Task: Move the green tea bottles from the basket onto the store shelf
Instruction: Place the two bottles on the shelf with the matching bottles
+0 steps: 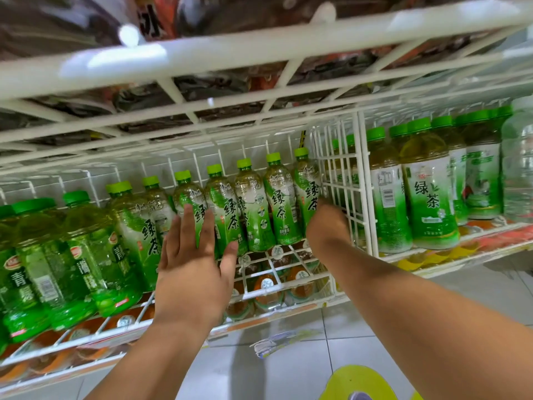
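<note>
Several green tea bottles [253, 209] with green caps stand in a row on the white wire store shelf [291, 294]. My left hand [193, 264] is flat, with straight fingers touching the fronts of the bottles in the middle of the row. My right hand [327, 226] is at the right end of the row, against the last bottle [307, 192] and next to a wire divider [343, 180]. Its fingers point into the shelf and are hidden. Neither hand lifts a bottle. A yellow-green object [357, 382], perhaps the basket, shows at the bottom edge.
Bigger green bottles [80, 255] fill the shelf to the left. Right of the divider stand other green tea bottles [429, 192]. A wire shelf [259, 53] hangs close overhead. Orange-capped bottles [266, 287] lie on the tier below. Grey floor tiles [288, 370] lie underneath.
</note>
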Demonstrator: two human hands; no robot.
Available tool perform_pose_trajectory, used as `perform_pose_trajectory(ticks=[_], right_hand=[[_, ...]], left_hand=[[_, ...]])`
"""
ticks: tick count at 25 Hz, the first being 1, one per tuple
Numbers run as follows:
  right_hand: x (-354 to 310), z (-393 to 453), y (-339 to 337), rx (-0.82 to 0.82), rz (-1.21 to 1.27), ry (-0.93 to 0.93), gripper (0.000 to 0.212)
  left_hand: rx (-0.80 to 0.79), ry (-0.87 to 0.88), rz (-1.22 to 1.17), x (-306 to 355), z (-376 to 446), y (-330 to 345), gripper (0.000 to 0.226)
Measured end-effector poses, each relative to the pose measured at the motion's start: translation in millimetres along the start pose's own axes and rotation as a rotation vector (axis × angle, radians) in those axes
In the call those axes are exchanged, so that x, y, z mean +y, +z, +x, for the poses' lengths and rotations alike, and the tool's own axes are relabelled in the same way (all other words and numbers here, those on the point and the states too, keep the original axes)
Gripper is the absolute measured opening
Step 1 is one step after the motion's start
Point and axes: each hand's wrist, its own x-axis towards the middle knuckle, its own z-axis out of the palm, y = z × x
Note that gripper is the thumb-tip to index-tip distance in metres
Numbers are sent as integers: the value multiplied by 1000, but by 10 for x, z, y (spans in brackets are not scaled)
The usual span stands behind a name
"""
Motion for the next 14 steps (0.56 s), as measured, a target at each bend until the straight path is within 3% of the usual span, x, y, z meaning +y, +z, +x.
perform_pose_trajectory(ticks=[2,6,14], right_hand=[[18,-7,0,-31,3,-1,33],[33,-143,-57,-119,-43,-79,81],[170,-461,-380,-175,-288,-468,72]], left_hand=[[-1,7,5,-13,-11,22,74],[15,25,4,-66,0,0,73],[-40,90,102,-120,-36,-78,74]])
